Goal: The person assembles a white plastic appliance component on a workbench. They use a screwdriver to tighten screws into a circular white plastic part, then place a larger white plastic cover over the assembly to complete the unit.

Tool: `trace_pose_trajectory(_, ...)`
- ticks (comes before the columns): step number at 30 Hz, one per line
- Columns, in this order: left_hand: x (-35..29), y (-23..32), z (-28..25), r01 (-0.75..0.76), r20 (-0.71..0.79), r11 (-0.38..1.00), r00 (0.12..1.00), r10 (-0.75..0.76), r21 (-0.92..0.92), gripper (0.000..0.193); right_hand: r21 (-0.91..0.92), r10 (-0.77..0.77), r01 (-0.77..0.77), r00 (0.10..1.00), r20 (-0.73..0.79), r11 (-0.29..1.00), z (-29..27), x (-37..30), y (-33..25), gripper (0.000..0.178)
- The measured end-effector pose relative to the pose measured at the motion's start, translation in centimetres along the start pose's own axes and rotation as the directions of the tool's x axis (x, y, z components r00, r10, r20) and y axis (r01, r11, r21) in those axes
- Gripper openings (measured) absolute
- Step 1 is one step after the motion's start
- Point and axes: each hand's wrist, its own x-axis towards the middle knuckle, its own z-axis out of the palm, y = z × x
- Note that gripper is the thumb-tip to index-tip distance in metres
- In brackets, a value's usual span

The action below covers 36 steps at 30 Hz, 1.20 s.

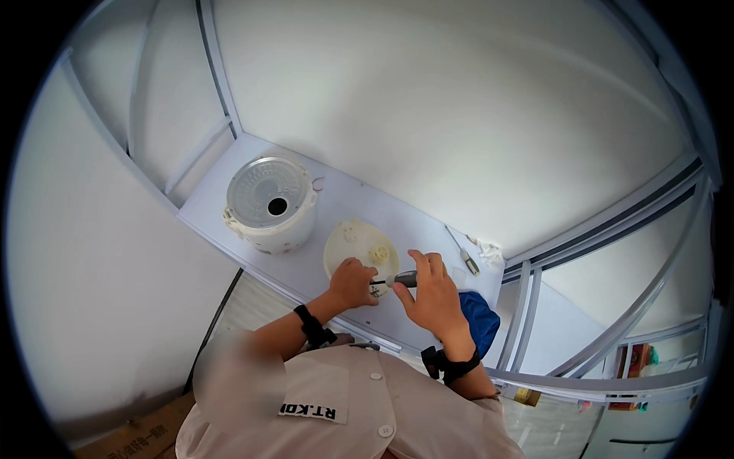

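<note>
The right hand point(434, 294) has its fingers curled and clamped round the grey handle of a screwdriver point(397, 281), thumb on the near side, the dark shaft pointing left toward the left hand point(352, 283). That hand is closed in a loose fist, its fingertips pinched on or just beside the tip of the shaft, pressing down at the near edge of a round cream plastic disc point(358, 246); whether it pinches a screw there I cannot tell, the spot being too small. The disc lies flat on the pale table point(229, 200), near its front edge, with a small raised knob point(378, 253) right of its middle. It looks light, stiff and smooth, likely a little slippery and apt to turn under the tool, so it is best held by pressing on the rim or flat face, not by the knob. The screwdriver is rigid and slim, best gripped on its thick handle. Behind and to the left stands a white rice cooker point(269, 205), apart from the disc, its ribbed metal top showing a dark round hole. To the right lie a second small tool point(464, 254) and a crumpled white rag point(487, 249); a blue cloth point(479, 320) sits by the right wrist. Both wrists wear black bands.
</note>
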Motion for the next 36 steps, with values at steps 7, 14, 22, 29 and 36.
trace_pose_trajectory(7, 0.1, 0.2, -0.2, -0.008, 0.014, 1.0, 1.0, 0.008, -0.003, 0.051, 0.038, 0.217, -0.219, 0.975, 0.054, 0.975, 0.7, 0.4, -0.2, 0.054)
trace_pose_trajectory(14, -0.1, 0.0, -0.3, 0.017, 0.015, 0.999, 1.0, -0.017, -0.031, 0.051, -0.036, -0.115, 0.112, 0.988, -0.099, 0.993, 0.3, 0.6, 0.2, 0.05)
trace_pose_trajectory(22, 0.1, 0.3, -0.5, 0.031, 0.038, 0.999, 0.999, -0.03, -0.028, 0.05, -0.06, 0.209, -0.207, 0.977, 0.036, 0.977, 1.4, 0.5, 1.2, 0.043)
trace_pose_trajectory(29, 0.0, 0.4, -0.7, 0.05, 0.045, 0.997, 0.998, -0.048, -0.052, 0.043, -0.024, -0.033, 0.03, 0.993, -0.116, 0.999, 0.0, 0.5, -0.1, 0.04)
trace_pose_trajectory(36, 0.2, 0.5, -0.8, 0.025, 0.049, 1.0, 0.999, -0.024, -0.019, 0.049, -0.046, 0.117, -0.118, 0.993, -0.007, 0.992, 1.2, 0.4, 1.4, 0.036)
